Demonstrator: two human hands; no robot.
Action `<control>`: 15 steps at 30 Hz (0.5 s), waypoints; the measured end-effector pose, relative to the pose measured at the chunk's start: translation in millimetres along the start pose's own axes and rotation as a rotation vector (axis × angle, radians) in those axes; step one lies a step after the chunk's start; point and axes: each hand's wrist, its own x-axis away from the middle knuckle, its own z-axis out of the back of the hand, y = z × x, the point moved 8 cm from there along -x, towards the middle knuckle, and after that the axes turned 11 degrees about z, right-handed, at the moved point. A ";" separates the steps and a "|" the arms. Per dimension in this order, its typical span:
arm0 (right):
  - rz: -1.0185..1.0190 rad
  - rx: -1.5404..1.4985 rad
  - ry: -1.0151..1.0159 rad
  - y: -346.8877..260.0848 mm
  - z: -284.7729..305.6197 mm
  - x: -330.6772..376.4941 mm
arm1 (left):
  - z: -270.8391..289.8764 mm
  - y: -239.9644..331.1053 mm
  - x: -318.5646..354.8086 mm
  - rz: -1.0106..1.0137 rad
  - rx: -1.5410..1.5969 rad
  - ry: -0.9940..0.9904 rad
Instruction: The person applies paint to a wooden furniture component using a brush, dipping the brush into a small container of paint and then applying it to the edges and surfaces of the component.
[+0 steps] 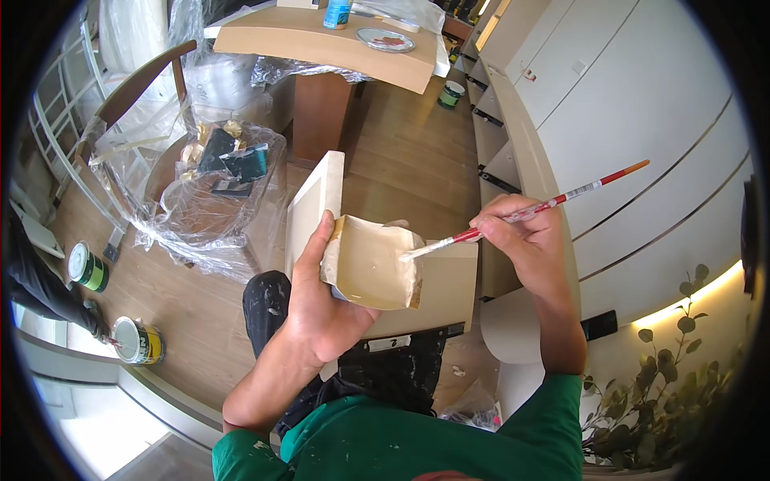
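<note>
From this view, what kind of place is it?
Probably a home room being painted or fitted out: paint cans stand on the wooden floor, plastic sheeting covers furniture, and white cabinets line the wall.

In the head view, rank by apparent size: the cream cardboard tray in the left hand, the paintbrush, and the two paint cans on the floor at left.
1. Cardboard tray, largest in area.
2. Paintbrush, longest but thin.
3. The two paint cans look alike, so I won't rank them; they lie farther from the camera.

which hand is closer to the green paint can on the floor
Left. The left hand, holding a cream-smeared piece, is nearer the green can; the right hand, holding the brush, is on the far side.
</note>
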 end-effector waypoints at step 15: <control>-0.064 -0.179 0.008 1.0 -17.1 -4.8 | 0.0 2.5 9.0 0.017 -0.047 -0.065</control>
